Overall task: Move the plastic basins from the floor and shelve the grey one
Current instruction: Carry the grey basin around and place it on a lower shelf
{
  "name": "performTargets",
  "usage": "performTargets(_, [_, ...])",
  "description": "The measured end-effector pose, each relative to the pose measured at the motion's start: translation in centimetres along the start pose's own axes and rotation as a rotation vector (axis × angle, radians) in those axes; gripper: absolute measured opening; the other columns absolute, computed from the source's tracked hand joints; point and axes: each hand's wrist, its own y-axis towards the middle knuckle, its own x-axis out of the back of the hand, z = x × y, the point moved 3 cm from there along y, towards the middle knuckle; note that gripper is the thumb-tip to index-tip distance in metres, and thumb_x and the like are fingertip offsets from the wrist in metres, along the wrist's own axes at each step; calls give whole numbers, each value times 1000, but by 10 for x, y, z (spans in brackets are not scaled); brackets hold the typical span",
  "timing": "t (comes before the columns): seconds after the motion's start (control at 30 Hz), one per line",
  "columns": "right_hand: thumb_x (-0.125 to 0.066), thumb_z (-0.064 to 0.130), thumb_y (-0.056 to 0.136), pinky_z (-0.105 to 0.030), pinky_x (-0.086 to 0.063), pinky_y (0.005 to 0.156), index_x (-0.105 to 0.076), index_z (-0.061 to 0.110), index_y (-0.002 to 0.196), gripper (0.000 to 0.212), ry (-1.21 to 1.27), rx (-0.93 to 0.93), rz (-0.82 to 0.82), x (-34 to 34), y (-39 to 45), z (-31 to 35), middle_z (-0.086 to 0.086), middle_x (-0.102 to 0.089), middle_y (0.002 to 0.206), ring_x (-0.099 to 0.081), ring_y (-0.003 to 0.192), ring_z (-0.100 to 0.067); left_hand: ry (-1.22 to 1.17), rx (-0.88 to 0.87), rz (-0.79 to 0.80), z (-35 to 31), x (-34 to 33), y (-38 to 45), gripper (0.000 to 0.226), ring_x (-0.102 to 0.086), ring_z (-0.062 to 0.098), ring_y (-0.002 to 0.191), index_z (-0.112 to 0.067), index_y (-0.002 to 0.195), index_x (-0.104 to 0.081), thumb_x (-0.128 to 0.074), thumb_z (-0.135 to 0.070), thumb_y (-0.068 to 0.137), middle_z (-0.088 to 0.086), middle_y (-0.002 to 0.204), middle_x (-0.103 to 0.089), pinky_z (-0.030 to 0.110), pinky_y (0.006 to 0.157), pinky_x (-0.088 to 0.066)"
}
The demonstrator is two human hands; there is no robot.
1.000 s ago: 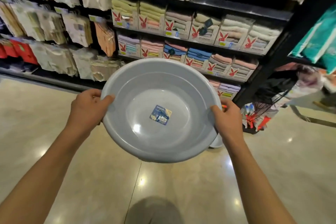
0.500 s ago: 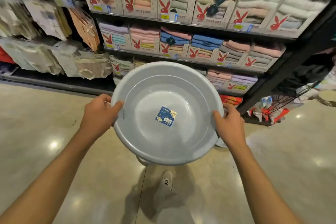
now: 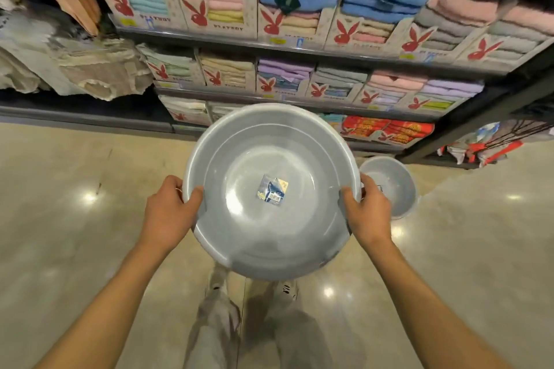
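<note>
I hold a large round grey plastic basin (image 3: 239,237) level in front of me, above my legs and shoes. A blue and yellow label sits on its inside bottom. My left hand (image 3: 169,211) grips its left rim, thumb over the edge. My right hand (image 3: 368,213) grips the right rim the same way. A second, smaller grey basin (image 3: 392,186) stands on the floor to the right, just behind my right hand and close to the shelf base.
A dark shelving unit (image 3: 299,51) filled with boxed folded towels rises straight ahead. Bagged textiles (image 3: 90,69) hang at the left. Red packs (image 3: 389,130) lie on the bottom shelf. Polished beige floor (image 3: 75,219) spreads to both sides. Hanging goods (image 3: 491,144) are at the right.
The view has tipped downward and nearer the shelves. The basin in my hands now sits lower, over my feet. The smaller basin on the floor has come into plain sight.
</note>
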Motion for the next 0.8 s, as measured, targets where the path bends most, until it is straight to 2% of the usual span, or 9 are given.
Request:
performTargets(0.07, [-61, 31, 94, -38, -54, 76, -63, 22, 127, 34, -4, -35, 15, -43, 14, -24, 3, -70, 98, -66, 87, -22, 20, 24, 10, 31, -30, 26, 27, -65, 18, 63, -15, 91, -53, -64, -40, 94, 3, 70, -68, 29, 50, -41])
performTargets(0.17, [-62, 32, 93, -38, -55, 75, -65, 28, 122, 30, -12, -86, 26, -112, 37, -73, 4, -73, 97, -68, 85, -21, 36, 53, 9, 85, -83, 64, 30, -63, 19, 65, -14, 93, -52, -64, -42, 95, 4, 70, -67, 30, 52, -42])
performTargets(0.27, [-65, 35, 92, -33, -47, 67, -66, 33, 122, 30, -29, -136, 38, -180, 58, -133, 2, -73, 89, -68, 77, -23, 77, 47, 35, 141, -144, 93, 29, -61, 15, 59, -15, 94, -51, -63, -41, 97, 1, 63, -64, 27, 49, -38])
performTargets(0.37, [-66, 36, 92, -35, -52, 69, -65, 37, 127, 35, -56, -151, 71, -246, 74, -195, 5, -73, 88, -68, 74, -17, 126, 52, 52, 205, -203, 121, 31, -59, 15, 56, -15, 94, -49, -62, -43, 97, -1, 59, -60, 27, 48, -36])
performTargets(0.43, [-67, 38, 91, -32, -52, 67, -65, 40, 128, 37, -54, -146, 95, -286, 82, -234, 13, -71, 82, -66, 69, -7, 156, 42, 74, 247, -242, 139, 33, -58, 17, 57, -17, 91, -46, -61, -46, 97, 0, 60, -59, 28, 48, -35])
performTargets(0.6, [-65, 39, 93, -24, -42, 55, -64, 41, 129, 36, -69, -188, 150, -366, 91, -319, 12, -65, 69, -60, 59, -8, 207, 64, 135, 336, -323, 161, 41, -56, 20, 55, -27, 78, -32, -53, -56, 98, 6, 62, -59, 30, 47, -35])
performTargets(0.7, [-65, 34, 92, -29, -47, 59, -65, 42, 123, 32, -29, -244, 154, -399, 87, -358, 14, -66, 75, -62, 66, -2, 250, 72, 147, 372, -358, 166, 42, -55, 20, 55, -28, 76, -31, -51, -58, 97, 5, 63, -57, 30, 47, -34])
performTargets(0.8, [-66, 31, 91, -35, -56, 70, -64, 41, 124, 35, -12, -276, 172, -424, 84, -384, 14, -70, 81, -65, 70, -9, 321, 74, 135, 398, -380, 165, 43, -53, 20, 56, -22, 79, -34, -49, -58, 99, 6, 67, -55, 31, 47, -32])
